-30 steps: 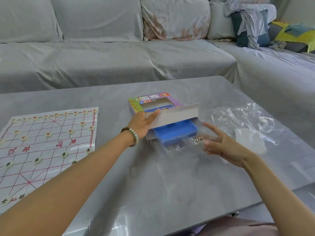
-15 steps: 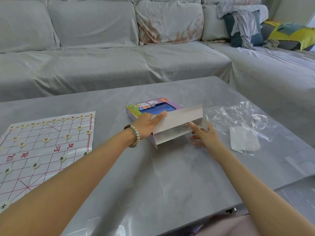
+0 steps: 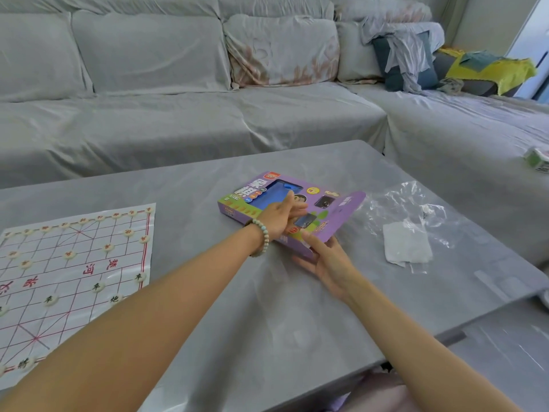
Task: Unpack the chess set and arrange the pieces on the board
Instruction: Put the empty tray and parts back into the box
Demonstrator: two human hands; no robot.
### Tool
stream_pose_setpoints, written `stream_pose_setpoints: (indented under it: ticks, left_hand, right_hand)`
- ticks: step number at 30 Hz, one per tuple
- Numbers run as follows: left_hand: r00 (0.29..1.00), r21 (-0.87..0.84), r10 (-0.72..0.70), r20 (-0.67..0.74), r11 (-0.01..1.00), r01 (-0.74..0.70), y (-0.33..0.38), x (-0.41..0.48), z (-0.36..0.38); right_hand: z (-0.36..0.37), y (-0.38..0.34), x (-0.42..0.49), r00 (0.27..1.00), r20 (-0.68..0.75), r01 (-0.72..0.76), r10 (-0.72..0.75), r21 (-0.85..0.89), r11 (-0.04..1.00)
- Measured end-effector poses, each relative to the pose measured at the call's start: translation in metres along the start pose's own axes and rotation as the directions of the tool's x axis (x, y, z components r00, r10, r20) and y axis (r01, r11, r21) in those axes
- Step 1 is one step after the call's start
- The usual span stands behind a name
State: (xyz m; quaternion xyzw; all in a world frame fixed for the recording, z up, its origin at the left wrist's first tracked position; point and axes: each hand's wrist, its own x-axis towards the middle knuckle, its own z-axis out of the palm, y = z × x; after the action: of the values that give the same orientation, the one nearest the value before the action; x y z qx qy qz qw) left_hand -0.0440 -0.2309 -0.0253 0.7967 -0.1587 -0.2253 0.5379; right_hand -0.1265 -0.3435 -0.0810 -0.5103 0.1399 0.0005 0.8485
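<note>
Pieces [image 3: 98, 286] sit on the board [image 3: 59, 272], so most looks done. Left hand [image 3: 276, 218] and right hand [image 3: 326, 263] lie flat against the box [image 3: 341, 214], holding nothing.

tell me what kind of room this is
Most likely a home living room: a big covered corner sofa with a cushion, a low grey table in front of it, and a chess board laid out on the table.
</note>
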Motion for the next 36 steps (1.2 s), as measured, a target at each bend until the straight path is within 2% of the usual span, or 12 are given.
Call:
stream_pose_setpoints:
  ticks: [4, 7, 10, 13, 17, 22, 26, 28, 32, 34, 36]
  left_hand:
    - [1.0, -0.018, -0.014, 0.01, 1.0, 0.014, -0.01, -0.005, -0.007]
    - [0.998, -0.062, -0.014, -0.059, 0.998, 0.01, -0.015, -0.006, -0.016]
    - [0.981, 0.043, 0.109, -0.161, 0.994, -0.103, -0.02, -0.01, -0.027]
    - [0.929, 0.138, 0.255, -0.269, 0.965, -0.225, -0.014, -0.015, -0.041]
    - [0.919, 0.28, 0.278, -0.279, 0.939, -0.199, -0.012, -0.012, -0.064]
    - [0.962, 0.287, 0.127, -0.243, 0.957, -0.054, -0.022, -0.014, -0.082]
    - [0.981, 0.21, 0.031, -0.189, 0.978, 0.01, -0.024, -0.022, -0.089]
    - [0.987, 0.223, -0.006, -0.16, 0.974, 0.042, -0.022, -0.025, -0.091]
    - [0.994, 0.262, 0.04, -0.103, 0.965, -0.011, -0.022, -0.033, -0.095]
    - [0.994, 0.205, 0.061, -0.094, 0.978, -0.041, -0.025, -0.035, -0.094]
    - [0.984, 0.099, 0.101, -0.148, 0.991, -0.086, -0.025, -0.036, -0.092]
  right_hand:
    - [0.005, 0.006, 0.005, 0.975, -0.217, 0.041, -0.049, -0.041, 0.998]
    - [0.005, -0.001, 0.009, 0.942, -0.322, 0.091, -0.099, -0.039, 0.995]
    - [0.003, -0.018, 0.008, 0.933, -0.336, 0.123, -0.125, -0.027, 0.992]
    - [-0.003, -0.038, 0.008, 0.923, -0.355, 0.143, -0.151, -0.049, 0.988]
    - [-0.013, -0.056, 0.007, 0.917, -0.35, 0.158, -0.19, -0.117, 0.981]
    - [-0.015, -0.068, 0.007, 0.916, -0.319, 0.203, -0.242, -0.151, 0.967]
    - [-0.014, -0.073, 0.008, 0.941, -0.222, 0.21, -0.257, -0.214, 0.954]
    - [-0.011, -0.073, 0.008, 0.95, -0.181, 0.206, -0.253, -0.244, 0.948]
    - [-0.002, -0.071, 0.011, 0.964, -0.13, 0.19, -0.231, -0.27, 0.944]
    - [0.005, -0.068, 0.011, 0.968, -0.114, 0.187, -0.225, -0.278, 0.942]
    - [0.014, -0.067, 0.01, 0.971, -0.103, 0.181, -0.217, -0.277, 0.944]
